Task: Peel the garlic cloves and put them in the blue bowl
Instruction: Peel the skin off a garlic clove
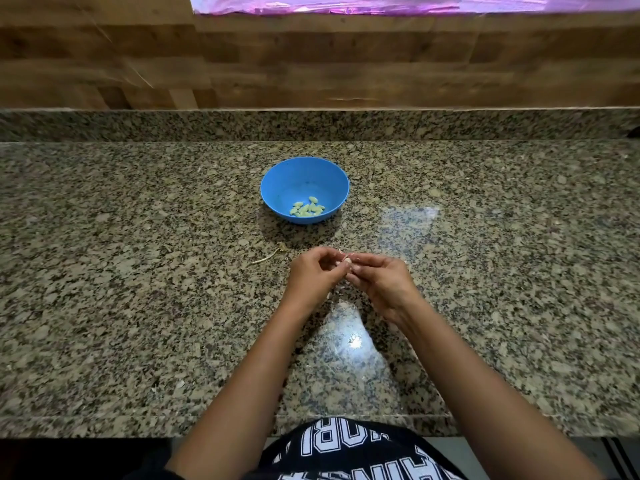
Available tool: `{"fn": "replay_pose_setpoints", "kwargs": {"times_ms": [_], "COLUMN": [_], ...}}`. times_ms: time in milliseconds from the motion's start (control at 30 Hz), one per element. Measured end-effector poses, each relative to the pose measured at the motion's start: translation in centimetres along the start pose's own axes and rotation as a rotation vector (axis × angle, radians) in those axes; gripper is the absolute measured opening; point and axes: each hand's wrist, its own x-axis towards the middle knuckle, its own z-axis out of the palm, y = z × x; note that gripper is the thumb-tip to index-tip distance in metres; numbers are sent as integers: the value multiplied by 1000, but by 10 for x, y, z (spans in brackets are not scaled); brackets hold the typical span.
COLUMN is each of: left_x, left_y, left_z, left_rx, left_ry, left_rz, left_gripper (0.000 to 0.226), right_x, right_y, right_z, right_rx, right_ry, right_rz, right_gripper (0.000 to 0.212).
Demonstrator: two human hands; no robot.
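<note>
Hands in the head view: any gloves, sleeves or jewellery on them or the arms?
None visible. Left hand and right hand are bare, no rings or watch showing; both forearms are uncovered to the frame's edge. Only clothing in view: a black garment with white block lettering.

Dim, warm indoor light; overhead glare pools on the polished counter point(138, 271) as two pale patches. Soft shadow sits left of the blue bowl point(277, 178). Wide-angle bowing at edges; overall softness, slight blur

A speckled granite counter point(138, 306) with a low granite upstand point(173, 124) meets a wood-panelled wall point(311, 64). Light glares off the counter. A glossy pink-lit sheet point(381, 3) runs along the top.
</note>
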Motion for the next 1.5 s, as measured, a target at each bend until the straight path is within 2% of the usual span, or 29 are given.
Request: {"fn": "replay_pose_setpoints", "kwargs": {"times_ms": [167, 300, 467, 667, 833, 1033, 1200, 1300, 1400, 1500], "left_x": [5, 4, 9, 30, 45, 51, 42, 31, 17, 5], "left_y": [0, 2, 6, 4, 8, 6, 2, -4, -13, -23], "left_z": [-3, -2, 3, 13, 20, 23, 18, 11, 3, -7], "left_rx": [-165, -332, -453, -68, 260, 362, 331, 314, 299, 268], "left_ry": [-35, -51, -50, 12, 23, 31, 77, 119, 158, 221], "left_rz": [-89, -137, -175, -139, 23, 100, 133, 139, 137, 158], "left_gripper": [12, 15, 16, 13, 18, 22, 23, 24, 26, 27], "right_x": [-3, -4, 3, 33, 69, 75, 50, 33, 30, 40], "right_y": [-7, -9, -10, -31, -40, -42, -21, 2, 21, 28], "right_z": [-1, -3, -3, -19, -28, -33, -30, -29, -24, -17], "right_rx": [15, 10, -3, -154, -357, -508, -778, -1029, -1419, -1751], "right_ry": [-22, -38, 20, 200, 374, 466, 432, 304, 121, 62], "right_rz": [40, 32, -31, -106, -181, -258, -401, -502, -426, -369], "right_gripper": [31, 14, 7, 8, 10, 8, 28, 38, 64, 93]}}
